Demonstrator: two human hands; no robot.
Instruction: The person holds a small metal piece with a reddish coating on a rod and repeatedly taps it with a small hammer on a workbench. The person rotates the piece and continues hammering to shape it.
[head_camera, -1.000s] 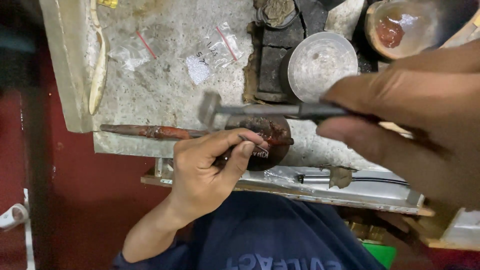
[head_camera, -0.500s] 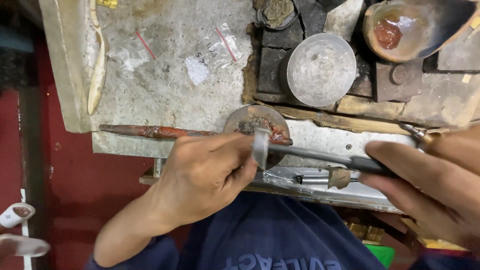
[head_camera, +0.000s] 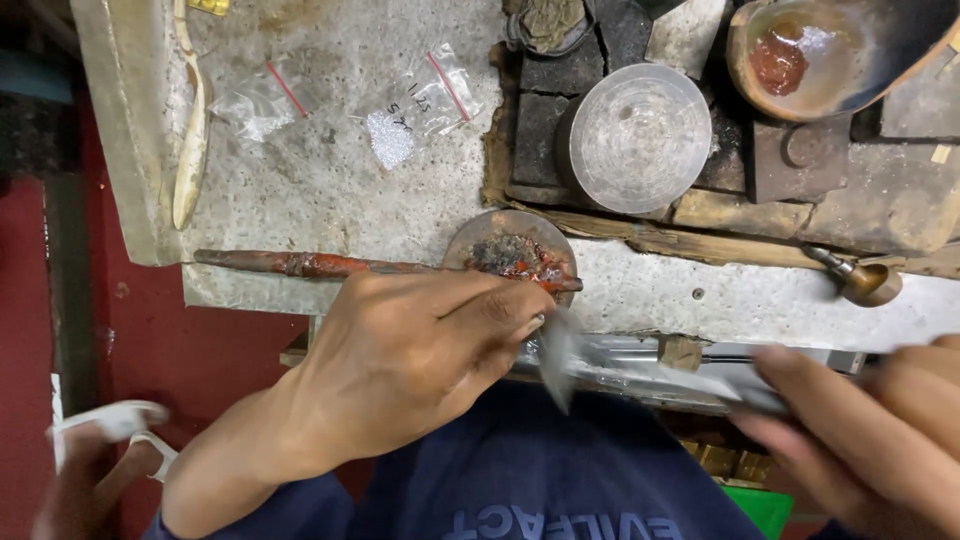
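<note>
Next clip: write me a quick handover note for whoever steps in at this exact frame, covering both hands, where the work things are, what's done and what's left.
Left hand: closed around something on the round reddish-brown work block fixed to the long rusty rod, at the grey stone bench edge.
Right hand: gripping a small metal hammer, head blurred, low beside the left fingers.
Done: cannot tell from the piece, it is hidden.
Left: likely more tapping; check the piece first.

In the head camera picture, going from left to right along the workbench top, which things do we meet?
Pale curved tool → two small clear plastic bags → round grey metal block → reddish bowl. Nearer the person: left hand → blurred hammer head → right hand.
</note>
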